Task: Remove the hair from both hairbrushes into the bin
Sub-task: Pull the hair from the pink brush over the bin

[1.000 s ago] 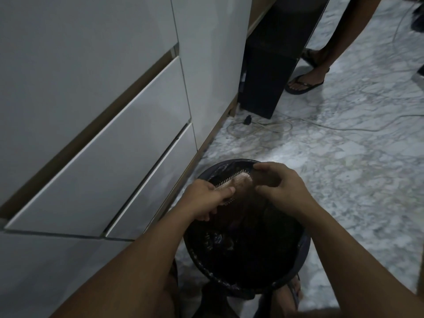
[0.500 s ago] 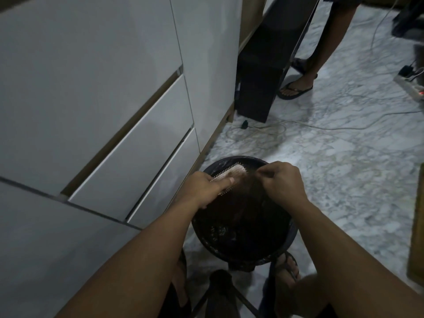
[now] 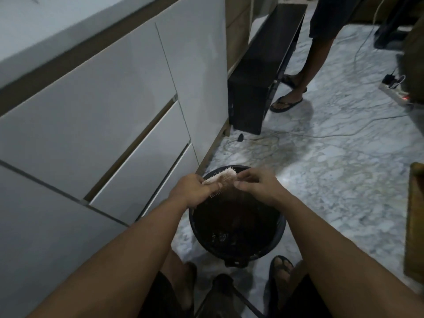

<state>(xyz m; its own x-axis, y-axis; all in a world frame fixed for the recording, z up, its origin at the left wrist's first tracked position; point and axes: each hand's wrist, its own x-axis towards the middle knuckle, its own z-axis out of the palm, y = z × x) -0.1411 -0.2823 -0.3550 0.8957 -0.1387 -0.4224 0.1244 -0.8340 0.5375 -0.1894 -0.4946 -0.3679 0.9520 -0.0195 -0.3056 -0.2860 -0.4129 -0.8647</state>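
Observation:
A pale hairbrush (image 3: 223, 177) with matted brown hair in its bristles is held over the black bin (image 3: 278, 235) on the marble floor. My left hand (image 3: 195, 189) grips the brush by its near end, thumb along its side. My right hand (image 3: 254, 184) is at the brush's far end, fingers curled, pinching at the hair on the bristles. The bin's inside is dark, with a black liner; its contents cannot be made out. Only one hairbrush is in view.
White drawer fronts (image 3: 128, 138) run along the left. A black cabinet (image 3: 259, 83) stands beyond, with another person's sandalled feet (image 3: 285, 103) beside it. Cables (image 3: 321, 134) and a power strip (image 3: 394, 92) lie on the floor. A wooden edge (image 3: 416, 221) is at right.
The view has tilted up and back. My right hand has shifted slightly along the brush head while pulling at the hair; the left keeps its hold over the bin.

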